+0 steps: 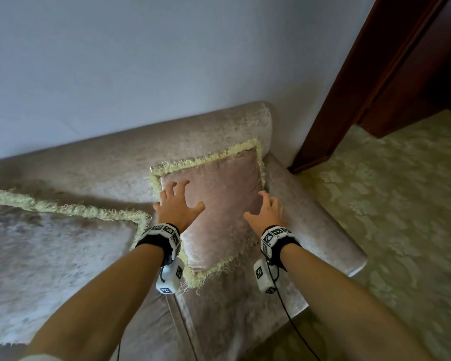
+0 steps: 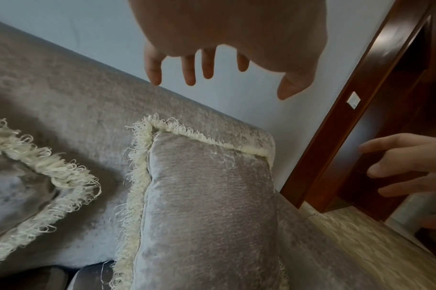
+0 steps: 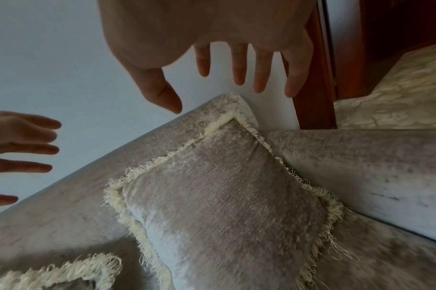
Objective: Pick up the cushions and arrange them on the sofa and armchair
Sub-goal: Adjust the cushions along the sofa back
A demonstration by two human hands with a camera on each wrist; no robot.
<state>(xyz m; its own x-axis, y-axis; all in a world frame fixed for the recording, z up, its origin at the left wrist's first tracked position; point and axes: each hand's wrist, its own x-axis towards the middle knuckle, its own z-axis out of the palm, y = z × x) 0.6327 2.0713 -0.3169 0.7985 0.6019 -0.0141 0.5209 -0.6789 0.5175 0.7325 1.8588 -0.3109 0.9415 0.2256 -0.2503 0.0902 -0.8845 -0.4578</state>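
A pinkish-beige velvet cushion (image 1: 219,204) (image 2: 207,196) (image 3: 224,196) with a pale yellow fringe leans in the right corner of the beige sofa (image 1: 115,162), against its backrest and armrest (image 1: 318,230). My left hand (image 1: 179,201) (image 2: 219,86) is over the cushion's upper left part, fingers spread. My right hand (image 1: 267,211) (image 3: 232,94) is over its right edge, also spread. Both wrist views show a gap between the fingers and the fabric; neither hand holds anything. A second, larger fringed cushion (image 1: 50,243) (image 2: 18,186) lies on the seat at the left.
A pale wall rises behind the sofa. A dark wooden door frame (image 1: 362,87) stands just right of the backrest. Patterned green carpet (image 1: 401,204) covers the floor past the armrest. Cables hang from both wrist cameras.
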